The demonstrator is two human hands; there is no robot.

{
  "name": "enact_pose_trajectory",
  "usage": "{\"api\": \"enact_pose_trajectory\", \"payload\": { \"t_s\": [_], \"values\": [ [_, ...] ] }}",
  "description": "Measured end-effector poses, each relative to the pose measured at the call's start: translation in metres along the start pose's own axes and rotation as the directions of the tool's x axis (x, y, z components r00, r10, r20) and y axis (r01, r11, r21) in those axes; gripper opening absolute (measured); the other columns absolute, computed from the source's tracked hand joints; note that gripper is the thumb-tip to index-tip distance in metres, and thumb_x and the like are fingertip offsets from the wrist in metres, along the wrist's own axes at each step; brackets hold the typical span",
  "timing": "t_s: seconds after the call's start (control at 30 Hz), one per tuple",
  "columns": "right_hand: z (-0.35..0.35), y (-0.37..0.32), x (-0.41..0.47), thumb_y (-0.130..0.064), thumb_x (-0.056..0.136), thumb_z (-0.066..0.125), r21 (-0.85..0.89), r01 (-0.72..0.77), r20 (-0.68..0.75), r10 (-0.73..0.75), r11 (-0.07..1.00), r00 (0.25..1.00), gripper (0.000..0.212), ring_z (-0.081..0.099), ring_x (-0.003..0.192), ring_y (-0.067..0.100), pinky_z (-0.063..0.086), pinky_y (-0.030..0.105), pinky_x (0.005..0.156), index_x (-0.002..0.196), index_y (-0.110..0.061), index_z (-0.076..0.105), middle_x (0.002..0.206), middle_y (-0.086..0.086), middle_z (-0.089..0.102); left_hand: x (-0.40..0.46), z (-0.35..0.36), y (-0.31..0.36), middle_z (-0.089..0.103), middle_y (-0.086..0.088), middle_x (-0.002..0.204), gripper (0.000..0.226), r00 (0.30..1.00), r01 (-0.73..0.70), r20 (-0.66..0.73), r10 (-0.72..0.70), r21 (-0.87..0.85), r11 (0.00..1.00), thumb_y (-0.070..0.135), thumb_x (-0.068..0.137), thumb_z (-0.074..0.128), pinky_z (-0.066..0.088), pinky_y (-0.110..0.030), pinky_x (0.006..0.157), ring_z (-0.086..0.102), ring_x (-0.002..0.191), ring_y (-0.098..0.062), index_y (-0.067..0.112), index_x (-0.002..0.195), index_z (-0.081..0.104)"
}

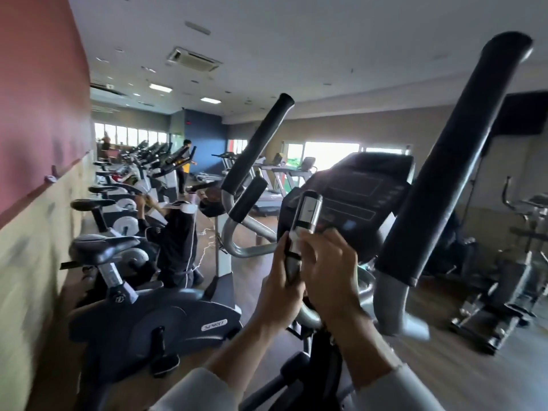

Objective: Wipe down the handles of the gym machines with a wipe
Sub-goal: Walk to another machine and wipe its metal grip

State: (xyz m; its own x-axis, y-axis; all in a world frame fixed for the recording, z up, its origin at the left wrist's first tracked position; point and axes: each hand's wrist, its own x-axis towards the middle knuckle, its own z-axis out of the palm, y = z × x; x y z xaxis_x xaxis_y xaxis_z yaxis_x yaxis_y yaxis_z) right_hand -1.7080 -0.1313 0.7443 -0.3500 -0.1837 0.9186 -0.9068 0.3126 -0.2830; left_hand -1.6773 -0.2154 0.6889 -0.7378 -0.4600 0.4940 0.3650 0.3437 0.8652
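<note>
I stand at an elliptical trainer. Its short inner handle, black with a shiny silver sensor plate, rises in front of the dark console. My left hand is wrapped around the lower part of this handle. From the right side, my right hand presses against the same handle, fingers curled by the plate. No wipe shows clearly; it may be hidden under my fingers. Two long black foam handles stand to either side: the left one and the right one.
A row of exercise bikes lines the red and beige wall on the left. A person in black kneels between them. Treadmills stand at the back, where another person stands. Another machine is at right.
</note>
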Motion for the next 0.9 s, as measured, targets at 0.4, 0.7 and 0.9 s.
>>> {"api": "enact_pose_trajectory", "payload": {
  "t_s": [0.4,0.7,0.9],
  "values": [
    [-0.004,-0.008,0.016,-0.019,0.088,0.068,-0.144,0.033,0.120,-0.016,0.989,0.993,0.013,0.066,0.076,0.016,0.056,0.027,0.075,0.099,-0.019,0.075,0.085,-0.001,0.063,-0.003,-0.002,0.008,0.067,0.000,0.085,0.062,1.000,0.008,0.010,-0.008,0.040,0.999,0.029,0.098,0.048,0.043,-0.020,0.054,0.061,0.064,-0.013,0.054,0.145,0.017],
    [-0.005,-0.010,-0.002,-0.002,0.079,0.075,-0.086,-0.038,-0.033,0.035,0.996,0.999,0.015,0.046,0.063,-0.004,0.030,-0.010,0.068,0.091,-0.011,0.076,0.073,0.001,0.061,-0.007,-0.001,0.011,0.072,-0.006,0.097,0.058,1.000,-0.008,0.007,0.008,0.030,1.000,0.033,0.100,0.044,0.038,-0.016,0.048,0.063,0.065,-0.014,0.059,0.142,0.013],
    [-0.003,0.004,0.062,-0.011,0.085,0.070,-0.099,-0.104,-0.097,0.095,0.990,0.991,0.005,0.061,0.067,0.018,0.036,0.002,0.069,0.085,-0.011,0.075,0.075,0.010,0.067,-0.003,0.002,0.003,0.068,0.002,0.080,0.056,0.999,-0.025,-0.021,0.025,0.004,1.000,0.044,0.096,0.051,0.054,-0.036,0.064,0.062,0.063,-0.015,0.055,0.142,0.022]
  ]
}}
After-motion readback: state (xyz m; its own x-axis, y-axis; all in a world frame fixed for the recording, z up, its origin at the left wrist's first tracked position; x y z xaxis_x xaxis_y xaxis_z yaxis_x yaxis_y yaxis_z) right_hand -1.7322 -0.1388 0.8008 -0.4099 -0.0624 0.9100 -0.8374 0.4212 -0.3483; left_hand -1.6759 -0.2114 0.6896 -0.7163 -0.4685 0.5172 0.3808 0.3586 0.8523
